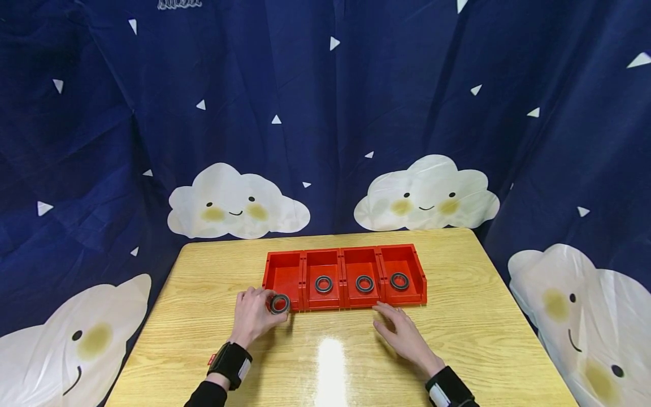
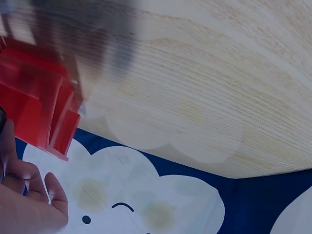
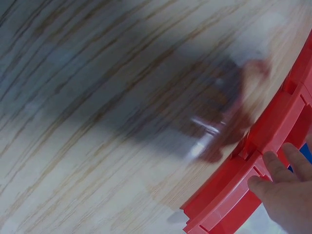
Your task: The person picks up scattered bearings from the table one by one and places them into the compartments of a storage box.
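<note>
My left hand (image 1: 252, 315) pinches a ball bearing (image 1: 280, 304), a dark ring with a metal inner race, at the front edge of the leftmost red bin (image 1: 283, 271). In the left wrist view, only a dark edge of that bearing shows beside the fingers (image 2: 9, 151). Each of the other three bins holds one bearing lying flat: the second bin's bearing (image 1: 323, 284), the third's (image 1: 364, 284) and the rightmost one's (image 1: 399, 281). Just in front of the two right-hand bins, my right hand (image 1: 403, 337) is held with relaxed fingers and holds nothing.
The red bins stand side by side in a row on a light wooden table (image 1: 218, 271). Behind the table hangs a dark blue curtain (image 1: 325, 113) printed with smiling clouds and white triangles. A bright light reflection lies on the tabletop in front of the bins.
</note>
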{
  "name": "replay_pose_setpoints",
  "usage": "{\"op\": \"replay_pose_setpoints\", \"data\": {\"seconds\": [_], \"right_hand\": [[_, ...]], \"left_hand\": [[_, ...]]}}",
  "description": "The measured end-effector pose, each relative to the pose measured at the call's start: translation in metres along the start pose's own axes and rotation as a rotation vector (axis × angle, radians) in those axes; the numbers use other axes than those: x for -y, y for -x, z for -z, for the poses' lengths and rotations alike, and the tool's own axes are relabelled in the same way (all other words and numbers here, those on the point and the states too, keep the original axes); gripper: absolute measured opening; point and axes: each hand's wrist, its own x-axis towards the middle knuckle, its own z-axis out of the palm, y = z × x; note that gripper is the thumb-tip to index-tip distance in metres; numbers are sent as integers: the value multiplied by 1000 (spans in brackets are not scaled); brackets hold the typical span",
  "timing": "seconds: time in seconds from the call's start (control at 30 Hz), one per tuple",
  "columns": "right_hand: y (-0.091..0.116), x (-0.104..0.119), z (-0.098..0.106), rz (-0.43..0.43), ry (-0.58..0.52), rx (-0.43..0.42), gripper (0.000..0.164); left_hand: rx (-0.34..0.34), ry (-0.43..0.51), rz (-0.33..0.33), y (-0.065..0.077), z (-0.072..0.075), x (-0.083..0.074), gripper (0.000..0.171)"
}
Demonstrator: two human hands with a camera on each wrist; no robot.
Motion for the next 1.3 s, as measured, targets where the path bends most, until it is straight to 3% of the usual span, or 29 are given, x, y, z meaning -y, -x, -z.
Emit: {"op": "replay_pose_setpoints", "data": {"seconds": [0.5,0.77,0.97,1.3], "right_hand": [[0,-1,2,8,0,-17,40],[1,0,3,5,-4,-12,40],[2,-2,3,-18,-9,3,42],[3,-1,3,-25,-23,-5,41]], "left_hand": [[7,179,138,-15,1,-1,44],[-4,157,153,-22,-4,1,47],[-3,119,126,-27,-8,3,50],[-7,-39,-6,-38,-16,5,53]]}}
